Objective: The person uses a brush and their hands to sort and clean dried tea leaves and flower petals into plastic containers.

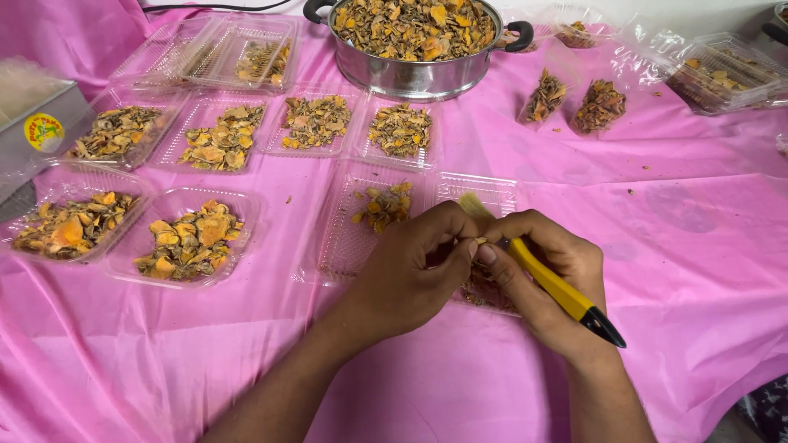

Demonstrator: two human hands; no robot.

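Note:
My right hand (548,277) grips a brush with a yellow handle and black end (566,295); its pale bristles (472,205) stick up between my hands. My left hand (414,267) pinches a small dried piece against the brush at the fingertips. Both hands hover over an open clear plastic tray (353,238) that holds a few dried orange-brown pieces (382,205). More pieces lie under my right hand, mostly hidden.
Several clear trays filled with dried orange-brown pieces (193,238) sit left on the pink cloth (673,246). A steel pot (414,45) full of the same stands at the back. Small filled bags (599,107) and stacked trays (722,74) lie right; a box (37,123) at far left.

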